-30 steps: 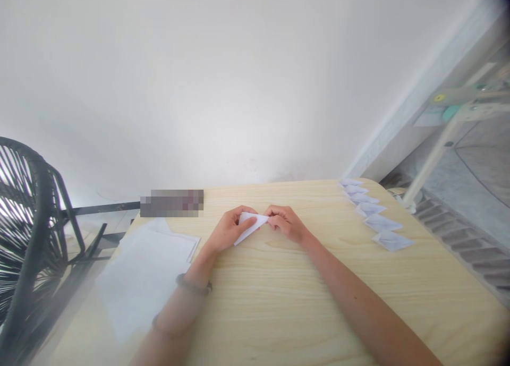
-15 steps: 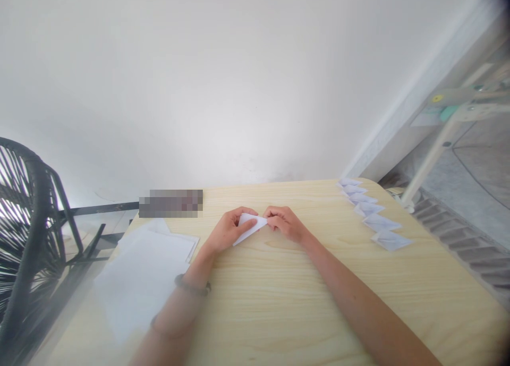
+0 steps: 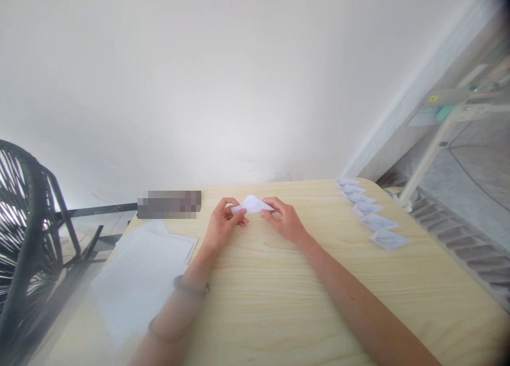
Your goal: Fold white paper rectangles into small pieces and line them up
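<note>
Since the earlier frame, the folded paper [image 3: 255, 202] has changed from a slim triangle pointing toward 3 o'clock to a wide, low shape, its blunt top toward 12 and its thin ends toward 9 and 3. The left hand [image 3: 223, 222] has drawn back toward 9, its thumb off the middle of the paper and now at the near left end. The right hand [image 3: 287, 220] no longer pinches just the tip; it spreads along the right side.

The left fingers are closed lightly on the paper, thumb in front and the others partly hidden behind. The right thumb and forefinger stand a little apart, with the right end held between them. The change suggests that the paper has been turned or opened out and is now steadied from both sides, more of its face showing.

The paper is near 12 on the bench [image 3: 258, 302], close to the far edge; whether it touches the top or is just above it, one cannot tell. Loose sheets [image 3: 135, 281] lie toward 8 from it, and a row of folded pieces [image 3: 389, 239] runs along the 3 o'clock side. Neither group shows any real change.
</note>
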Demonstrator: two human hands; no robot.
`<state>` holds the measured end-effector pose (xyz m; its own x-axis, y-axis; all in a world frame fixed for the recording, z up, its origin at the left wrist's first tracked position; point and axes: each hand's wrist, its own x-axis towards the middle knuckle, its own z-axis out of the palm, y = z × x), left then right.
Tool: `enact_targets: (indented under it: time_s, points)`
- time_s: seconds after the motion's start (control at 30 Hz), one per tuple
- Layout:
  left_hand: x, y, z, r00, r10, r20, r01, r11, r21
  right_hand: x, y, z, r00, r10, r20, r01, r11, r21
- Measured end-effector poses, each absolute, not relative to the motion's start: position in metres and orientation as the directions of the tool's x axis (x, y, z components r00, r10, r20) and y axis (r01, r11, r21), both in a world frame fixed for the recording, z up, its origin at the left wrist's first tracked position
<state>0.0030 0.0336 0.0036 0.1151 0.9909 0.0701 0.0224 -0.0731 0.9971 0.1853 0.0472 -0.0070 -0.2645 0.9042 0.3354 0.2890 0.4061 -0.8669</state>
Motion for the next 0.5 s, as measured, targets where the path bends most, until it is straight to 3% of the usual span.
enact_targets:
  time_s: [0.27, 0.5]
  points:
    - [0.0016, 0.0354, 0.0025, 0.018, 0.993, 0.116, -0.043, -0.115, 0.992, 0.1878, 0.0481, -0.0101, -0.250, 0.945, 0.209, 0.236, 0.269, -0.934]
    - [0.0018, 0.0346, 0.0018, -0.003, 0.991, 0.132, -0.022, -0.132, 0.991, 0.1877, 0.0450, -0.0021, -0.345, 0.915, 0.208, 0.223, 0.295, -0.929]
